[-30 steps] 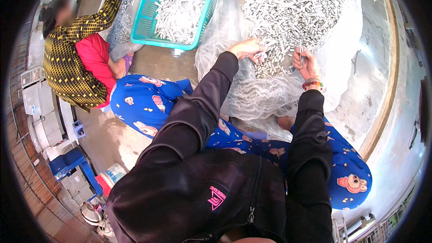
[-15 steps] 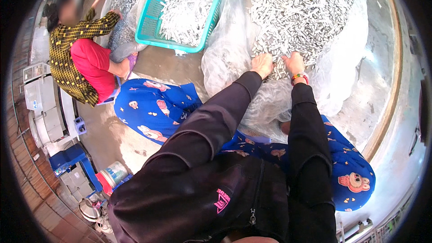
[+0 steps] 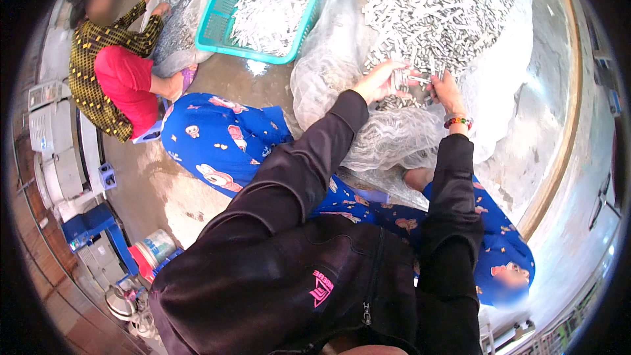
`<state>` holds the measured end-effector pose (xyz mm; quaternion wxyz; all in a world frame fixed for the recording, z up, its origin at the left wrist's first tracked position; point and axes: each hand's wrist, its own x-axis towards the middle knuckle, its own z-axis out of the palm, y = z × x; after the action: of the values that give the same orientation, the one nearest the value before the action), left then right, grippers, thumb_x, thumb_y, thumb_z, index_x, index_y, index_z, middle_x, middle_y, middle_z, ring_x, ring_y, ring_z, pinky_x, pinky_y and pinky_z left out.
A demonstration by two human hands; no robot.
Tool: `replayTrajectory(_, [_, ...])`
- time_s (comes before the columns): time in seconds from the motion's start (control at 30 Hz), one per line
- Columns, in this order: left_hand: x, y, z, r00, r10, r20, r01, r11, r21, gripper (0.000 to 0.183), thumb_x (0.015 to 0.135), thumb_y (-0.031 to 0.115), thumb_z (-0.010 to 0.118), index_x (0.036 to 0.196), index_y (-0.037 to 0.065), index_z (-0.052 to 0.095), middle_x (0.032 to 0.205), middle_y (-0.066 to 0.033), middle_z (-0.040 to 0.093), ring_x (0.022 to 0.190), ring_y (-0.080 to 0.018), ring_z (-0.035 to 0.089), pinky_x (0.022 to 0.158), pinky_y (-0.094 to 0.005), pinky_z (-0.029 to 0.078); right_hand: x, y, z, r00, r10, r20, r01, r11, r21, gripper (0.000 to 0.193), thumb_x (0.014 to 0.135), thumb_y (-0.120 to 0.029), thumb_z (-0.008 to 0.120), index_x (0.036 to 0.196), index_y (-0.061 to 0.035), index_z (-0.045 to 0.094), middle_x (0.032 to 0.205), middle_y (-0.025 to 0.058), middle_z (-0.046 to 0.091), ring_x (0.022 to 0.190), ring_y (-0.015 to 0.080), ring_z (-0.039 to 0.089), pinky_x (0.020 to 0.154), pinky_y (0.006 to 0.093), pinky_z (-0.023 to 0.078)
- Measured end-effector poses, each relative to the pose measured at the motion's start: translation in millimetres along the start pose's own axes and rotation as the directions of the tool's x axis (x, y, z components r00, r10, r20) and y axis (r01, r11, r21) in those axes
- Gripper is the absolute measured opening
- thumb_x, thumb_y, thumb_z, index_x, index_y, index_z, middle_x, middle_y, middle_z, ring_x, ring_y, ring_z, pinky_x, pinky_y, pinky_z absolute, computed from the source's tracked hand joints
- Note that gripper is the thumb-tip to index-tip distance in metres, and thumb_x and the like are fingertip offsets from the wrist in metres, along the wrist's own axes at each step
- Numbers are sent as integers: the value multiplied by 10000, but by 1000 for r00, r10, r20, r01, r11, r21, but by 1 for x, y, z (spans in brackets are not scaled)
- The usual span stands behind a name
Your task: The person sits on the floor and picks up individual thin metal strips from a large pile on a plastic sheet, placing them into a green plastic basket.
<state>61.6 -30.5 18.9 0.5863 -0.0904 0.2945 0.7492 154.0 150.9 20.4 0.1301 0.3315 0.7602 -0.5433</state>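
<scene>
A wide heap of small, slim silver metal pieces lies spread on a sheet of clear plastic in front of me. At the heap's near edge, my left hand is turned partly palm up, with several of these pieces lying in its curled fingers. Close to its right, my right hand, with a beaded bracelet at the wrist, pinches a few pieces between thumb and fingers. The pieces in both hands almost meet. More of them lie on the plastic just below the hands.
Left of the heap stands a turquoise plastic basket holding brighter, whiter strips. Farther left, a person squats beside another grey heap. Grey machines and a bucket line the left side. My blue-trousered knees frame the work.
Both hands have lifted from the heap with pieces in them; the left has turned palm up and the right has shifted right. The squatting person's arms have moved too.
</scene>
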Motion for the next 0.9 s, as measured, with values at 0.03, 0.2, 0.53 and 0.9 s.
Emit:
replayTrajectory(0.03, [-7, 2, 3, 1000, 9, 0, -9, 998, -63, 251, 837, 238, 486, 1032, 83, 459, 1064, -154, 536, 908, -319, 559, 769, -603, 410, 1, -14, 6, 993, -105, -46, 93, 971, -219, 365, 781, -244, 564, 973, 44, 449, 758, 156, 567, 615, 228, 539, 535, 328, 445])
replayTrajectory(0.2, [-28, 16, 30, 998, 13, 56, 4, 959, -284, 602, 782, 584, 421, 1142, 102, 447, 1073, -148, 524, 968, -312, 505, 793, -606, 366, -37, -109, 37, 904, -425, 42, 384, 767, -514, 539, 715, -257, 647, 1120, 35, 444, 980, 236, 533, 930, 362, 512, 798, 375, 407])
replayTrajectory(0.53, [-74, 174, 47, 648, 742, 170, -303, 456, -836, 995, 632, 672, 513, 1228, -28, 131, 1205, -272, 269, 1093, -428, 306, 903, -569, 283, -50, -143, -25, 838, -479, -260, 476, 876, -80, 370, 794, -171, 569, 1135, -44, 502, 968, 134, 579, 782, 192, 574, 662, 283, 460])
replayTrajectory(0.9, [34, 23, 59, 987, 96, 130, -138, 81, 987, 362, 778, 246, 578, 1072, 47, 507, 939, -113, 570, 952, -216, 516, 751, -358, 437, -19, 75, -56, 567, 482, -668, 359, 586, 727, 646, 742, 13, 485, 1283, -71, 141, 875, 151, 483, 620, 216, 507, 494, 303, 458])
